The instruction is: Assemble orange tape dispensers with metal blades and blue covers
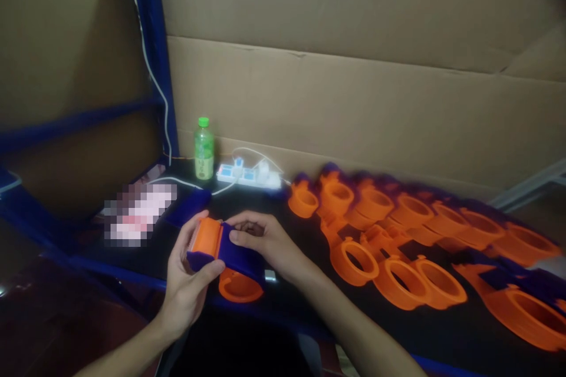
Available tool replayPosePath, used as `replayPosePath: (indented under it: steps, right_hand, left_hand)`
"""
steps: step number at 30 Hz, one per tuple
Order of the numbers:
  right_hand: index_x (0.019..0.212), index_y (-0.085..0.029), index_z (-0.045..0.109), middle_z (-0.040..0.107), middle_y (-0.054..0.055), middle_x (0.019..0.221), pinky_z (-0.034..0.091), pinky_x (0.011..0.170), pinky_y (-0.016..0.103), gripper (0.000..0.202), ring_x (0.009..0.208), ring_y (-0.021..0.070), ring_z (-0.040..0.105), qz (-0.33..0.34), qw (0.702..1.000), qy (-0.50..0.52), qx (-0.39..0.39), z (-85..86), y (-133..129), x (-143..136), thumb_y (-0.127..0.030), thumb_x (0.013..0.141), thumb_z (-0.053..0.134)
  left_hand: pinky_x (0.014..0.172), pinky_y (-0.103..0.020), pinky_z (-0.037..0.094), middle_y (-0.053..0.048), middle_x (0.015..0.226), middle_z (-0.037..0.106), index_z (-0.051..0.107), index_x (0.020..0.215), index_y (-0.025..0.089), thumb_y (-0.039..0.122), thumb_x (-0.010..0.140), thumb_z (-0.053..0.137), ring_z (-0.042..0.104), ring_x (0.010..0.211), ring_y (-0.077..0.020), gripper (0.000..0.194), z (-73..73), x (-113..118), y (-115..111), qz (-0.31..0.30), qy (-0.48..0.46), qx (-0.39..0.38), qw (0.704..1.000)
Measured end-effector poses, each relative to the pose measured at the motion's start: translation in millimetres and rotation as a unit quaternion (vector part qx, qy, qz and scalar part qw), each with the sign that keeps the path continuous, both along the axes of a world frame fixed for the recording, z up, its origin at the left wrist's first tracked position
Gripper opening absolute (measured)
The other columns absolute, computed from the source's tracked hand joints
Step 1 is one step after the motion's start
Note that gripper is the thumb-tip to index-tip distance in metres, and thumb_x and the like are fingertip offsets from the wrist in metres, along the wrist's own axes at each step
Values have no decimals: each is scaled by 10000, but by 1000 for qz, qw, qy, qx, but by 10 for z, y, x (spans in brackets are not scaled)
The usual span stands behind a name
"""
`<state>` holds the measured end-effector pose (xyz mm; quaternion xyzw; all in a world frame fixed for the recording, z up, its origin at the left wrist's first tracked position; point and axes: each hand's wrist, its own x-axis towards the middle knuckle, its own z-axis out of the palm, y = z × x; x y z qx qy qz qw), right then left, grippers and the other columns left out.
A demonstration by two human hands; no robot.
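Observation:
An orange and dark blue plastic device (241, 250) with a round orange ring on its underside is held above the front part of the black table. My left hand (188, 274) grips its left end, thumb on the near edge and fingers behind the orange part. On the right, my right hand (265, 241) has its thumb on the blue cover and its fingers curled at the far edge. Several similar orange pieces with rings (354, 262) lie to the right of my hands.
A green-capped bottle (204, 150) stands at the back beside a white power strip (247, 175) with cables. A blurred-out item (141, 215) lies at the left. Blue metal posts (154, 41) and cardboard walls (345, 94) enclose the black table (260, 344).

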<state>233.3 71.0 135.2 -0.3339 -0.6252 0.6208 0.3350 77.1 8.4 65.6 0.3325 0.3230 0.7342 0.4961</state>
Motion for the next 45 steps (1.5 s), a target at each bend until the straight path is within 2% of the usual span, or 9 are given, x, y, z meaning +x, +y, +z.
replayPosePath:
  steps: [9,23,26,29,31,34,38,41,45]
  right_hand:
    - [1033,-188,736,702,44,1069,453,964,345,381,1014,185,637,22,997,51,-52,-4,-37,12,-392,733,853]
    - [977,-206,683,628,-5,911,442,820,250,315,860,121,570,43,994,72,-69,-12,-39,25,-360,749,837]
    - [978,-204,678,651,7,965,448,841,258,296,905,133,589,49,994,66,-72,-8,-17,21,-354,767,820]
    - [1012,-204,671,676,27,1050,471,878,292,258,956,155,612,38,999,25,-30,9,-4,22,-379,840,748]
    - [1071,-213,675,672,37,1060,487,892,317,240,962,164,614,-7,997,-35,61,24,-45,35,-390,910,668]
    - [1255,-254,629,623,74,1201,496,968,377,333,1089,202,593,-92,951,-139,259,10,-227,65,-381,948,619]
    - [1493,-293,434,497,133,1436,442,1078,545,831,1303,336,482,-89,839,-300,446,-135,-547,81,-391,767,826]
    - [1513,-288,393,499,141,1455,460,1063,555,821,1311,347,489,-101,787,-354,495,-226,-624,145,-248,791,781]
    - [1510,-272,363,514,127,1444,477,1068,507,748,1311,305,511,-156,783,-335,501,-85,-529,522,-239,838,690]
  left_hand:
    - [1029,-453,485,-108,1342,637,571,1380,282,196,623,904,576,1259,-405,831,244,-73,-150,-4,85,1,996]
    - [1016,-455,502,-113,1364,629,566,1389,286,181,616,905,600,1231,-410,850,294,-106,-136,-49,100,0,994]
    - [1030,-466,492,-122,1365,627,581,1372,272,176,621,900,589,1250,-413,822,297,-81,-124,-51,78,1,996]
    - [1045,-469,484,-117,1339,643,598,1343,272,184,638,895,590,1259,-396,770,243,-37,-64,-49,41,-8,998]
    - [1044,-454,489,-98,1305,662,594,1343,289,197,657,889,604,1247,-369,752,175,-15,7,-37,11,-14,999]
    - [1056,-419,485,-57,1263,682,592,1334,316,233,705,869,661,1168,-296,692,71,-16,127,17,-31,-19,999]
    - [1082,-403,461,-42,1249,704,542,1368,348,302,817,798,659,1191,-246,609,-3,-28,218,27,-74,-44,996]
    - [1096,-428,449,-50,1285,694,539,1364,355,318,829,789,649,1214,-253,592,-23,2,230,-1,-75,-53,996]
    - [1136,-480,409,-78,1378,631,561,1352,344,351,818,791,528,1357,-294,582,-46,29,266,-4,-32,10,999]
